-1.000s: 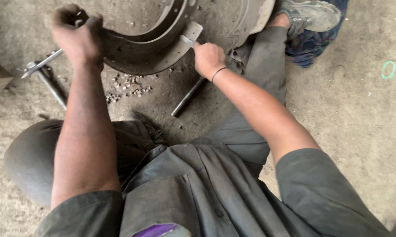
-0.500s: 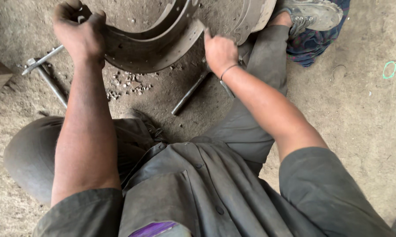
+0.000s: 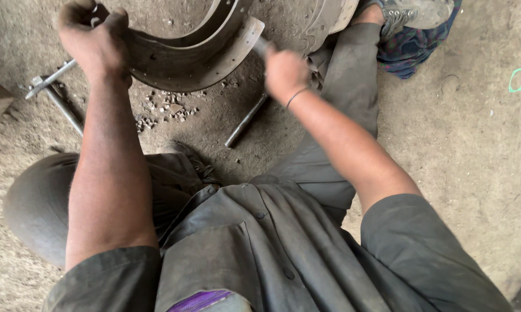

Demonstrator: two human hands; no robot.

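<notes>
Rusty curved metal brake shoe point(image 3: 197, 55) stands on the dirt floor point(image 3: 456, 150), its upper left edge clenched by the outstretched left hand point(image 3: 96, 40), while the right hand point(image 3: 284, 72) fists a slim tool point(image 3: 261, 45) against its right end.

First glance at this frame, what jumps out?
The curved metal shoe at top centre, gripped at its left end by the left hand. The right hand is closed around a tool handle at the shoe's right end. Below it on the dirt floor lie small metal bits and a rod.
</notes>
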